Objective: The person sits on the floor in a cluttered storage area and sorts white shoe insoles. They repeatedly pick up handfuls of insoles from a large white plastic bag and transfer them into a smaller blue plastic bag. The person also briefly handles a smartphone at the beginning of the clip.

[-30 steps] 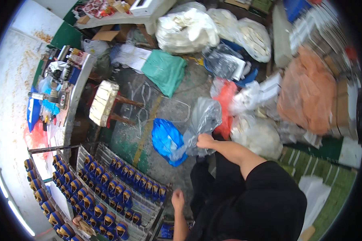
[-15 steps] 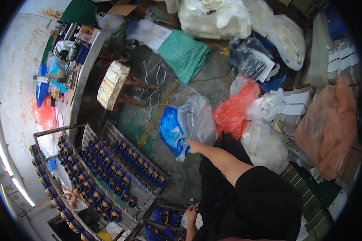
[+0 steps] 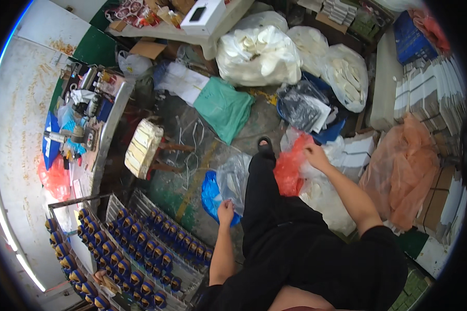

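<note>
Hands [image 3: 225,211] [image 3: 315,156], two; near one red bag [image 3: 289,173], one grey bag [image 3: 232,177].

The red bag [image 3: 290,171], grey bag [image 3: 232,177] and blue bag [image 3: 209,191] look like glossy, crinkled plastic.

One plastic bag [image 3: 209,193] is bright blue, the film bag [image 3: 233,176] beside it translucent grey, the crumpled sack [image 3: 289,171] coral red. The folded sheet [image 3: 224,110] is plain sea-green, the large wrap [image 3: 399,173] pale orange, the trousers [image 3: 258,186] solid black. The racked shoes [image 3: 136,278] seem navy and tan, though blurred.
</note>
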`<state>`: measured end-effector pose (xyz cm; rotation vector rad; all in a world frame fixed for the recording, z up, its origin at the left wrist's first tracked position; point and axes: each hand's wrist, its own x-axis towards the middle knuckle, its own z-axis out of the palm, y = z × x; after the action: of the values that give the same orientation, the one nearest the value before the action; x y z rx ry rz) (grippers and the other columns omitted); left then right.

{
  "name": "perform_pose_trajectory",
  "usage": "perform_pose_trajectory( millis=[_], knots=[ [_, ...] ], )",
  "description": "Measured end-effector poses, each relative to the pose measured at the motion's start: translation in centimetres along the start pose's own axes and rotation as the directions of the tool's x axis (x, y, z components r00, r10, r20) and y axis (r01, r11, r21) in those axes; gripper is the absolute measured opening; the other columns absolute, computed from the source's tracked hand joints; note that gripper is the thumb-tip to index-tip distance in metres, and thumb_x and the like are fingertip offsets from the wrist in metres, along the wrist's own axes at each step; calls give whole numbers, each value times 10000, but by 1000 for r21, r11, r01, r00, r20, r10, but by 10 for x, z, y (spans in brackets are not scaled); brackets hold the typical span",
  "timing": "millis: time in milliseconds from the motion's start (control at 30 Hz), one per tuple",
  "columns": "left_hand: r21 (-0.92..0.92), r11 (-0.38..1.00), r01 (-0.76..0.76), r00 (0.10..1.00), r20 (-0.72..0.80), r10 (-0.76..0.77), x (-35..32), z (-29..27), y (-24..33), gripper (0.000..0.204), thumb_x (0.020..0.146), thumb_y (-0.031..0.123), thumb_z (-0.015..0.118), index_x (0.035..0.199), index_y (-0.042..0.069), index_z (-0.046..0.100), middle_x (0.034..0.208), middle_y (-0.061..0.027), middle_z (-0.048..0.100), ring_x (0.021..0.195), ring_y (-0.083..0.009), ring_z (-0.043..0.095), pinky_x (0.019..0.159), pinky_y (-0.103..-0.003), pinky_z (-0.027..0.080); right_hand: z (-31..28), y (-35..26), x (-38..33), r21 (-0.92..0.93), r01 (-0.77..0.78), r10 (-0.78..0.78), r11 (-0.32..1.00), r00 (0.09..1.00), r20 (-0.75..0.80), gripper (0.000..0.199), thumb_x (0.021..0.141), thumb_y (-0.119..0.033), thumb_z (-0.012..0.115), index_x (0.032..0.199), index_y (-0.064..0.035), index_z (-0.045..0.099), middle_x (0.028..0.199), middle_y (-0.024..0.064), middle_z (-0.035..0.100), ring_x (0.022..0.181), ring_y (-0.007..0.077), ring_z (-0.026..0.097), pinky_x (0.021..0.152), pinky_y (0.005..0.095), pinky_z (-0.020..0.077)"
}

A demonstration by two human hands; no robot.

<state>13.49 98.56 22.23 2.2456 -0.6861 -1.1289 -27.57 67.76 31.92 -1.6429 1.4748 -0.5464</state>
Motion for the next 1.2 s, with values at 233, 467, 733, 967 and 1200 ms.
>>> perform_pose_trajectory(
  millis=[233,467,733,967,1200],
  knots=[
    [88,908,-409,912,3,410,230,-38,320,562,945,134,642,1447,-32,451,1188,-224,680,963,-313,711,861,-413,545,-49,64,77,-137,-229,184,964,942,-280,347,915,-163,665,1226,-20,609,984,172,723,845,255,724,772,376,580],
    [291,626,-723,632,-86,770,470,-59,566,692,904,176,695,1491,-25,389,1332,-298,527,1246,-474,504,1054,-501,427,-35,0,102,-155,-766,782,624,610,128,481,900,-173,661,1305,62,551,923,176,710,679,236,702,591,365,562],
    [586,565,-581,629,-117,768,645,-35,739,779,915,376,693,1557,83,363,1511,-311,345,1389,-468,360,1134,-608,291,-31,-38,200,-35,-828,829,559,556,63,452,931,-168,636,1308,64,547,971,183,715,681,241,702,583,372,557],
    [632,502,-591,608,-60,791,719,-22,770,770,918,457,673,1584,207,376,1602,-304,251,1478,-483,249,1171,-649,215,-22,-43,389,-253,-622,668,741,722,181,416,900,-190,666,1226,64,623,949,197,735,761,240,735,699,385,585],
    [632,522,-572,629,-69,774,718,-18,777,745,897,397,718,1541,153,434,1561,-251,356,1459,-428,312,1160,-622,203,-7,-42,586,-319,-435,514,842,827,229,301,901,-231,632,1083,0,696,993,211,740,948,384,716,850,453,558]
  ],
)
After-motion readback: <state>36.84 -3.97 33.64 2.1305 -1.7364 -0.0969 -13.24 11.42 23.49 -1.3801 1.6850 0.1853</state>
